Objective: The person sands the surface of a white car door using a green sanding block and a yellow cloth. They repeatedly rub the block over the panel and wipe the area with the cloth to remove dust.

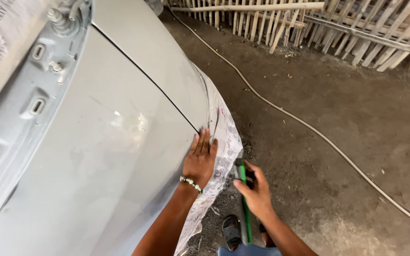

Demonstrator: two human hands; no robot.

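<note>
My left hand [199,159] lies flat with fingers together on the edge of a grey car body panel [96,166], close to the dark seam between two panels. A beaded bracelet circles that wrist. My right hand [256,189] grips a tool with a green and grey handle [244,199], held upright just beside the newspaper masking [226,142] that covers the panel's edge. The tool's working end is hidden behind the hand and paper.
A pale hose [309,128] runs across the dirt floor [347,109] from top centre to lower right. A bamboo slat fence [338,23] lines the back. My sandalled foot [231,231] stands below the hands. Newspaper [1,33] covers the car's top left.
</note>
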